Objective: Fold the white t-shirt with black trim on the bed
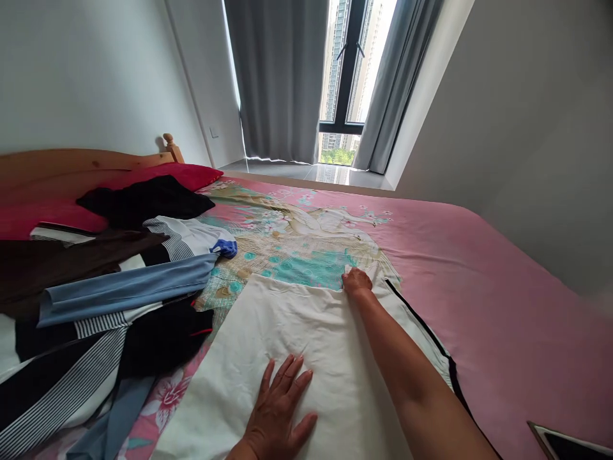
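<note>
Head camera looked down on a white garment (297, 345) spread flat on the bed (502, 306). The left hand (278, 409) lay open, fingers spread, pressing the near cloth, seemingly to keep it from sliding. The right hand (357, 281) reached to the far edge, fingers closed on it. A heap of clothes (119, 281) sat to the left; grey curtains (278, 76) framed a window (354, 70).
</note>
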